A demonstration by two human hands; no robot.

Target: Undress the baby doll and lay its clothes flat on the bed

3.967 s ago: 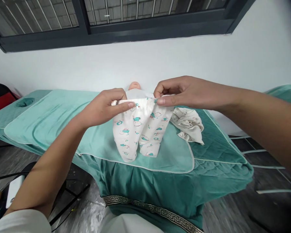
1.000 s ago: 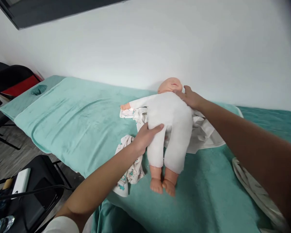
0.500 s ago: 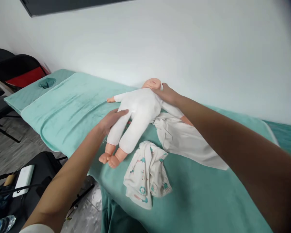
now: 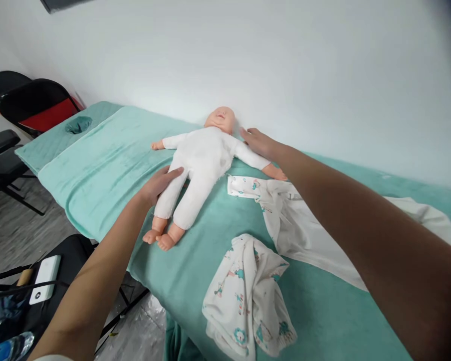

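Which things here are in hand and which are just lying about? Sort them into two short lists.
In hand:
- baby doll, lying face up on the green towel
- left hand, flat against the doll's hip and thigh
- right hand, by the doll's shoulder

Lying about:
- printed baby trousers, crumpled
- white garment, spread out
- folding chair
- white device

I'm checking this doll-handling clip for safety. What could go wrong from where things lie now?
The baby doll lies near the towel's front edge, feet toward the drop; a nudge from the left hand at its hip could slide it off. The printed pants are bunched at the edge and may slip to the floor.
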